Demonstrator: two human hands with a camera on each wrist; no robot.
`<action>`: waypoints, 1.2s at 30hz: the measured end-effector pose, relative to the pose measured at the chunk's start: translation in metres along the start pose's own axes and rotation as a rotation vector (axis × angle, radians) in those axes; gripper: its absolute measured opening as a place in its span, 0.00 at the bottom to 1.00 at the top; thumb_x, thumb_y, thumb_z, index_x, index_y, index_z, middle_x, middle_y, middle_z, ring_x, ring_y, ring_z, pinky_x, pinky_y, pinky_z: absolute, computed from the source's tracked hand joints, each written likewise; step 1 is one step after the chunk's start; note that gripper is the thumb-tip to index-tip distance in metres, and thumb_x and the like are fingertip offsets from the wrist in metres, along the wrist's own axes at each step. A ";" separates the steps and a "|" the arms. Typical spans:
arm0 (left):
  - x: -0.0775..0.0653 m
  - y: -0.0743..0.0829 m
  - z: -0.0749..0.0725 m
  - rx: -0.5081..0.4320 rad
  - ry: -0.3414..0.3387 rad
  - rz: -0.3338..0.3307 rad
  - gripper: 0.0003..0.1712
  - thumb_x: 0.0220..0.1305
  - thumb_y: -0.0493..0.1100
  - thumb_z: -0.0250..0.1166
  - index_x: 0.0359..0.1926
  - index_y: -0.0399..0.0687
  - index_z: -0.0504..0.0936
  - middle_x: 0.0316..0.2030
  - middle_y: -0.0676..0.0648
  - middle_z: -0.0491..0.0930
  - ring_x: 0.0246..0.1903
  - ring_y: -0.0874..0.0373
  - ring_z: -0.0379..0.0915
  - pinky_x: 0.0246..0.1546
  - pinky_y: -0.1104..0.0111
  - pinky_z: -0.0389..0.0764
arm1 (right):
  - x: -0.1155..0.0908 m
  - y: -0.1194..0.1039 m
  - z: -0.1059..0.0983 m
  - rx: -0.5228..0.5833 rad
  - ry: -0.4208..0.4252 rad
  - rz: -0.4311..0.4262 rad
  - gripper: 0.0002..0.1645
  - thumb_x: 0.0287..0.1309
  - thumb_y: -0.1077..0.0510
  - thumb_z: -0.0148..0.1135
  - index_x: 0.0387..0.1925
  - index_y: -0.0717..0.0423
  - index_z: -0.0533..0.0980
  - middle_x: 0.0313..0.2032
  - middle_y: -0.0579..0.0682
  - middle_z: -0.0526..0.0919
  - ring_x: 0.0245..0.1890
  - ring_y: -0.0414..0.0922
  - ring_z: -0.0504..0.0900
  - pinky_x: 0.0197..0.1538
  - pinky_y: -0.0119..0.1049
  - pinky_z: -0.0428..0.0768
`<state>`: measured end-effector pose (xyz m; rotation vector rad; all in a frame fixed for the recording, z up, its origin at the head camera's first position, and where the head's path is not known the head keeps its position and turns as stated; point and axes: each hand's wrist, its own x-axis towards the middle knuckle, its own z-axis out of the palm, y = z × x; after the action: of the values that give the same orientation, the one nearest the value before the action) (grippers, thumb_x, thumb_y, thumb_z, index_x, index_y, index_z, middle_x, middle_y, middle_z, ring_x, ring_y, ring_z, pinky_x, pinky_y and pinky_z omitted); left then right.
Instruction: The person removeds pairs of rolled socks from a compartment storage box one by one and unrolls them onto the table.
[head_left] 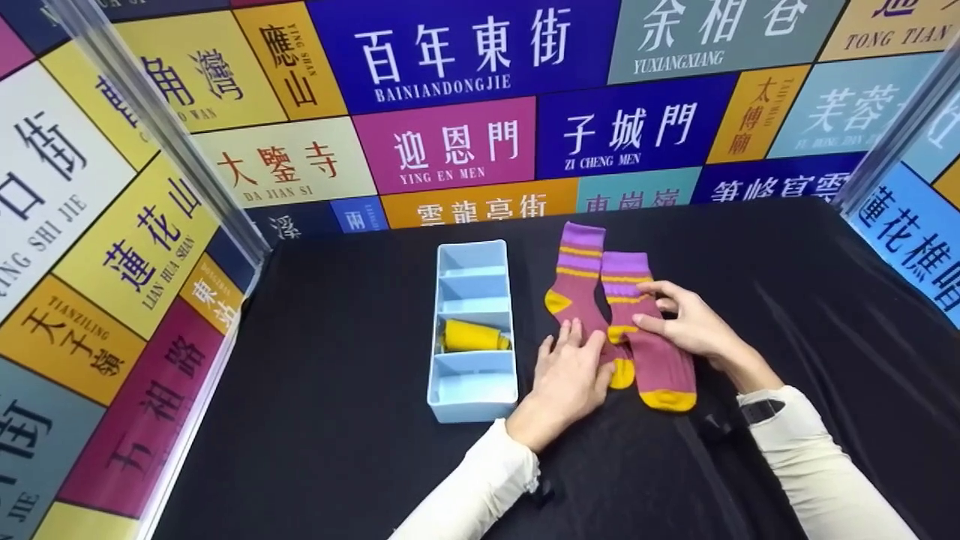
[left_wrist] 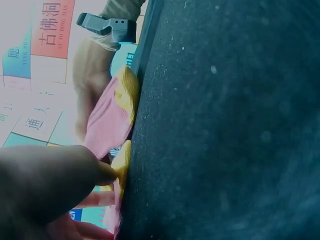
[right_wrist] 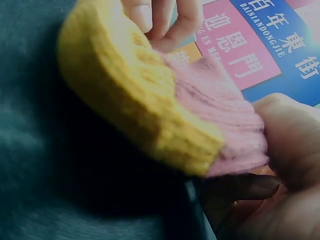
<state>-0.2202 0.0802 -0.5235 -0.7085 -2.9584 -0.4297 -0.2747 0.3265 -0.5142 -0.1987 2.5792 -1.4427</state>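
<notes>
Two mauve socks with purple cuffs and yellow stripes, heels and toes lie side by side. My left hand point(head_left: 566, 375) rests over the foot of the left sock point(head_left: 581, 289), its fingers spread and the thumb near the yellow toe. My right hand point(head_left: 694, 322) holds the right sock point(head_left: 664, 367) by its side, thumb and fingers around the middle. In the right wrist view, the toe of that sock point(right_wrist: 125, 95) stands close to the camera, over a dark shadow. My right palm point(right_wrist: 295, 145) shows beside it; part of the grip is hidden.
Left of the socks stands a light blue divided box point(head_left: 472, 412) with several compartments in a row. A rolled yellow item point(head_left: 472, 336) lies in one of them. Black cloth point(head_left: 322, 420) covers the table, and sign-printed panels point(head_left: 450, 150) rise behind and beside it.
</notes>
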 end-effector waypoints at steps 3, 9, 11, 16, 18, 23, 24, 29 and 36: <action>0.000 -0.001 0.000 0.005 0.008 -0.001 0.20 0.78 0.61 0.62 0.58 0.56 0.79 0.74 0.37 0.75 0.78 0.43 0.69 0.74 0.46 0.74 | 0.001 -0.004 -0.002 -0.032 -0.016 0.017 0.34 0.72 0.46 0.71 0.72 0.54 0.74 0.65 0.64 0.83 0.60 0.58 0.83 0.48 0.30 0.85; -0.004 -0.001 -0.004 0.060 0.044 0.009 0.18 0.81 0.59 0.59 0.53 0.56 0.86 0.71 0.38 0.80 0.75 0.43 0.74 0.69 0.50 0.79 | 0.013 -0.004 -0.004 -0.105 0.088 0.007 0.25 0.74 0.47 0.69 0.64 0.56 0.82 0.59 0.62 0.87 0.57 0.55 0.85 0.48 0.24 0.79; -0.007 -0.001 -0.006 0.096 0.058 0.022 0.17 0.81 0.57 0.58 0.53 0.57 0.89 0.68 0.39 0.82 0.73 0.42 0.75 0.66 0.51 0.81 | 0.019 -0.003 -0.004 -0.109 0.144 0.010 0.24 0.74 0.49 0.69 0.63 0.57 0.82 0.57 0.63 0.88 0.51 0.51 0.87 0.46 0.22 0.79; -0.012 -0.001 -0.009 0.128 0.056 0.101 0.15 0.78 0.55 0.63 0.45 0.57 0.94 0.66 0.42 0.84 0.75 0.44 0.74 0.69 0.55 0.80 | 0.033 -0.002 -0.005 -0.120 0.187 0.036 0.25 0.72 0.51 0.70 0.65 0.58 0.82 0.56 0.61 0.88 0.38 0.39 0.83 0.39 0.23 0.78; -0.013 -0.002 -0.009 0.110 0.038 0.135 0.14 0.76 0.55 0.66 0.40 0.56 0.94 0.66 0.43 0.85 0.76 0.47 0.72 0.71 0.57 0.79 | 0.036 -0.001 -0.004 -0.103 0.172 0.043 0.27 0.71 0.51 0.71 0.66 0.59 0.81 0.51 0.60 0.89 0.34 0.37 0.81 0.37 0.25 0.78; -0.014 -0.001 -0.006 0.115 0.014 0.168 0.13 0.76 0.54 0.65 0.43 0.53 0.90 0.65 0.42 0.84 0.75 0.49 0.72 0.72 0.59 0.78 | 0.039 0.003 -0.002 -0.066 0.242 0.056 0.36 0.67 0.52 0.75 0.71 0.62 0.77 0.42 0.60 0.91 0.30 0.32 0.83 0.33 0.24 0.78; -0.014 0.000 -0.005 0.125 0.016 0.171 0.14 0.77 0.54 0.65 0.45 0.52 0.90 0.65 0.42 0.84 0.75 0.49 0.73 0.73 0.59 0.77 | 0.039 0.004 -0.001 -0.067 0.263 0.057 0.37 0.67 0.51 0.75 0.72 0.63 0.76 0.45 0.62 0.91 0.32 0.33 0.85 0.34 0.22 0.78; -0.016 0.001 -0.007 0.123 0.042 0.185 0.13 0.76 0.52 0.64 0.46 0.50 0.88 0.60 0.43 0.88 0.74 0.51 0.74 0.77 0.61 0.71 | 0.038 0.006 0.000 -0.102 0.304 0.043 0.43 0.67 0.50 0.76 0.76 0.62 0.71 0.66 0.68 0.80 0.55 0.52 0.89 0.39 0.15 0.76; -0.017 -0.004 -0.019 -0.032 0.111 0.223 0.10 0.74 0.49 0.68 0.37 0.49 0.85 0.48 0.44 0.87 0.55 0.51 0.84 0.58 0.64 0.87 | 0.041 0.005 0.009 -0.221 0.397 -0.139 0.32 0.65 0.57 0.75 0.66 0.66 0.78 0.67 0.70 0.71 0.65 0.67 0.77 0.63 0.51 0.80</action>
<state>-0.2067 0.0635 -0.5084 -0.9721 -2.7351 -0.4810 -0.3127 0.3135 -0.5264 -0.1333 3.1056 -1.3533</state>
